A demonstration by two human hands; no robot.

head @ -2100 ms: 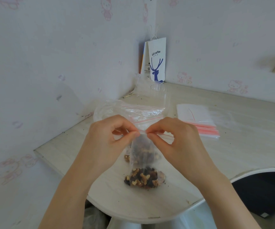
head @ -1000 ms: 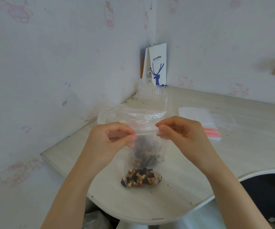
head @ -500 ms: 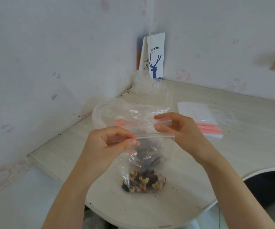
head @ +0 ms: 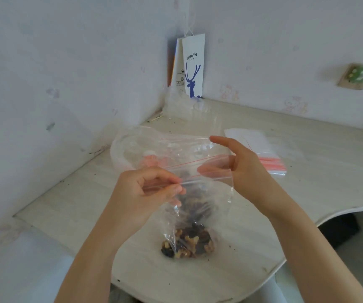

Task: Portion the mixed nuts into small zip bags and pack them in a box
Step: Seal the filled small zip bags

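change: two seconds back my view had both hands pinched together mid-strip. They've since slid apart, and the zip bag [head: 211,189] mouth now gapes, red lines split.
left hand [head: 152,191]: thumb and fingers pinching the near rim at its left end.
right hand [head: 243,169]: fingers spread, index lifted clear; thumb lies along the far rim under the film, no real pinch visible.
bag position: held over the table [head: 307,193] front edge, mixed nuts [head: 187,246] at the bottom; resting or hanging, can't tell.
meaning: I'd call it unsealed, open for more nuts or a reseal.
spares: stack of empty zip bags [head: 270,165] right of it.
box: not in view.
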